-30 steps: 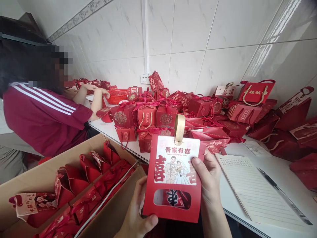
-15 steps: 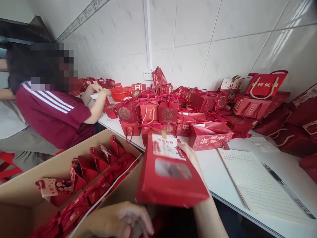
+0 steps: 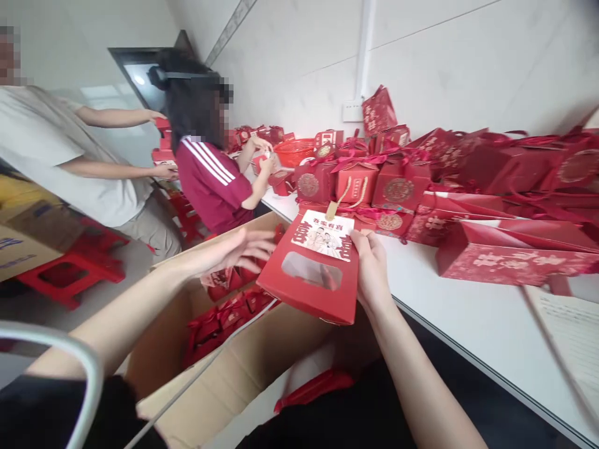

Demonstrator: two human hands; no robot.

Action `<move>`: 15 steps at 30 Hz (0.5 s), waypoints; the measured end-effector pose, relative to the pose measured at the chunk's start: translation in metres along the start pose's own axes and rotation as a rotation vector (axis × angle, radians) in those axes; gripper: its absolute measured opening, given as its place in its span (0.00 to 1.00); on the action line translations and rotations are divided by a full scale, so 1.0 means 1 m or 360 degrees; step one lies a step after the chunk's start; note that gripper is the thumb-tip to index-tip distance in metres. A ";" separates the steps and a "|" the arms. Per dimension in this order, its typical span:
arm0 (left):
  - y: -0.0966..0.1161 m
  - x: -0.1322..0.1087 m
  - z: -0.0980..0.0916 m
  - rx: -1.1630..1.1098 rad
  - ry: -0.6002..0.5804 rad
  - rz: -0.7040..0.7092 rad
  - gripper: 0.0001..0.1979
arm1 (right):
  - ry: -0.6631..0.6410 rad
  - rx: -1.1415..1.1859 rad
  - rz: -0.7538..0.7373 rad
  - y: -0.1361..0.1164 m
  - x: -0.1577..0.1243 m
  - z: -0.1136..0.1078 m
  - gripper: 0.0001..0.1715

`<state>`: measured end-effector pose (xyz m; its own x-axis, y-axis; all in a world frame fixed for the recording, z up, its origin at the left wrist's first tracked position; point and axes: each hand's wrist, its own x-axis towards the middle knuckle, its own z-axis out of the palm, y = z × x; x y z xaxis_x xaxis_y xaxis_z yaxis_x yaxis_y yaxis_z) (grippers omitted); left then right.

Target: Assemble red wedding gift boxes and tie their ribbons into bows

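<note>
Left hand (image 3: 241, 248) has risen over open brown cardboard box (image 3: 243, 355), fingers spread, arm outstretched; right hand (image 3: 373, 265) pinches red windowed paper gift box (image 3: 316, 298) by its edge

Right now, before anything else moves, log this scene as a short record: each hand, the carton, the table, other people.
Right hand: gripping the side of a red bag with a window and a couple on its card
Left hand: open, beside the bag; contact unclear
Carton: holds red packages
Table: piled gift boxes, notebook
Others: person in maroon shirt; person in white shirt holding red boxes
</note>
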<state>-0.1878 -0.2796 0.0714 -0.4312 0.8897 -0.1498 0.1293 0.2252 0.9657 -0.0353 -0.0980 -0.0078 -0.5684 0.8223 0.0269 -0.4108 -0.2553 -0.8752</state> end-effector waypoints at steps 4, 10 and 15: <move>0.017 0.018 0.009 -0.0091 0.0056 -0.0080 0.22 | -0.0331 -0.0217 -0.0109 -0.005 -0.003 0.029 0.17; -0.028 -0.005 -0.048 -0.0473 0.1039 -0.0038 0.13 | -0.0523 -0.0353 0.0190 -0.019 -0.015 -0.013 0.29; -0.097 -0.041 -0.095 0.0418 0.2369 -0.0015 0.13 | -0.0499 -0.0648 0.0286 -0.003 -0.029 -0.075 0.25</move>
<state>-0.2674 -0.3756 0.0037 -0.8964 -0.2781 0.3451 0.2031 0.4342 0.8776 0.0358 -0.0833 -0.0424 -0.8152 0.5768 -0.0523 -0.0135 -0.1092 -0.9939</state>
